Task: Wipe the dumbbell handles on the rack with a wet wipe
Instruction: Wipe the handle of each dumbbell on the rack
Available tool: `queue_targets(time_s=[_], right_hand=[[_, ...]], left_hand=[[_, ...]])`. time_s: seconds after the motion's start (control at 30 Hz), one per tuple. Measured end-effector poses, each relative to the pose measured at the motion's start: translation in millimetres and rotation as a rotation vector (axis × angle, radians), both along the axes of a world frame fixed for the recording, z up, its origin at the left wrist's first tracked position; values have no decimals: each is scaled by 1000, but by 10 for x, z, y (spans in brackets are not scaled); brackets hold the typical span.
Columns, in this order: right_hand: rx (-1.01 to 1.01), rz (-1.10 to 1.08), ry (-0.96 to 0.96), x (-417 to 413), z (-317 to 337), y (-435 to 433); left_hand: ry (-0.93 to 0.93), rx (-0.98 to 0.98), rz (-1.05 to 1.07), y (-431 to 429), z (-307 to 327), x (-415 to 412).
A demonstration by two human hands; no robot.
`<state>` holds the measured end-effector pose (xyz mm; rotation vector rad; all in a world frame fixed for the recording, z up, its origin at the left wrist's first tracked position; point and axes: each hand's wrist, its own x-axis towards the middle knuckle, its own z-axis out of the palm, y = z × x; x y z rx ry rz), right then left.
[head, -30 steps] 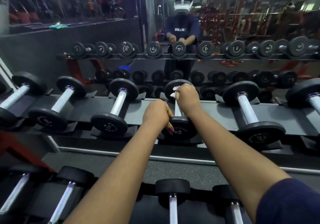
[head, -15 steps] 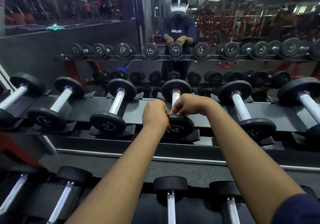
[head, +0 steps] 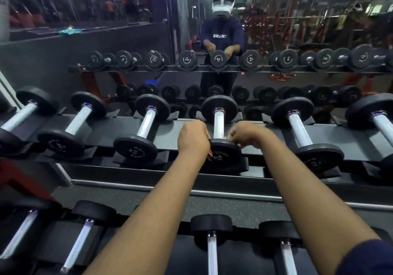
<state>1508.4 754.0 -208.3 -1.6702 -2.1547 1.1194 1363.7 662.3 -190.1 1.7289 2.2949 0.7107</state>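
- Firstly, mirror (head: pixel 319 30): spans the wall behind the rack. It reflects a person's torso in a dark top (head: pixel 222 36), both hands at a dumbbell, and rows of weights.
- Rack, upper tier (head: pixel 170 132): dark slanted surface with a row of black-plated dumbbells lying side by side, handles pointing away from the viewer.
- Rack, lower tier (head: pixel 244 257): nearest the viewer, holding more dumbbells. Only their far plates and part of the handles are in view.
- Floor strip (head: pixel 234 209): speckled grey, seen between the two tiers.
- Centre dumbbell (head: pixel 225 153): on the upper tier, in its cradle between a neighbour on the left (head: pixel 146 124) and one on the right (head: pixel 299 128), apart from both.
- Sleeve (head: pixel 365 257): navy, at the lower right, on the right arm.
- Left hand (head: pixel 192 138): fingers curled round the left edge of the centre dumbbell's near plate, gripping it.
- Right hand (head: pixel 244 135): fingers bent downward at the top right rim of the same plate, just beside the near end of the handle. What it has hold of underneath cannot be told.
- Handle (head: pixel 218 125): knurled bright metal, bare along its visible length, running between the two hands to the far plate.
- Fingernail (head: pixel 210 154): red, on the left hand, lying against the near plate's face.
- Wet wipe: cannot be made out in this view.
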Motion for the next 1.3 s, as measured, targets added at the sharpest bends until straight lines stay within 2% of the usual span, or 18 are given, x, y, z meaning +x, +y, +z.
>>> queue_targets(time_s=[0.07, 0.17, 0.23, 0.47, 0.57, 0.7, 0.83, 0.93, 1.1, 1.23, 1.3], right_hand=[[-29, -36, 8, -26, -131, 6], [-246, -47, 241, -10, -168, -7], [-322, -14, 315, -7, -173, -18], [-310, 14, 315, 106, -120, 52], [-299, 34, 402, 163, -71, 85], [-177, 131, 461, 155, 5, 33], [-167, 262, 522, 38, 104, 6], [-26, 397, 296, -196, 195, 28], [273, 691, -401, -582, 360, 88], [220, 599, -757, -772, 248, 103], [238, 574, -857, -802, 219, 91]], left_hand=[[12, 5, -2, 19, -12, -5], [25, 32, 18, 35, -32, 16], [32, 45, 28, 45, -36, 23], [20, 2, 17, 27, -17, 16], [-52, -43, -15, 1, 29, -53], [-126, -112, -44, -42, 102, -134], [-171, -136, -56, -55, 120, -156], [-172, -87, -57, -49, 95, -152], [-186, -7, -17, -61, -11, -162], [-244, 109, 25, -46, -108, -127], [-201, 128, 27, -35, -120, -120]])
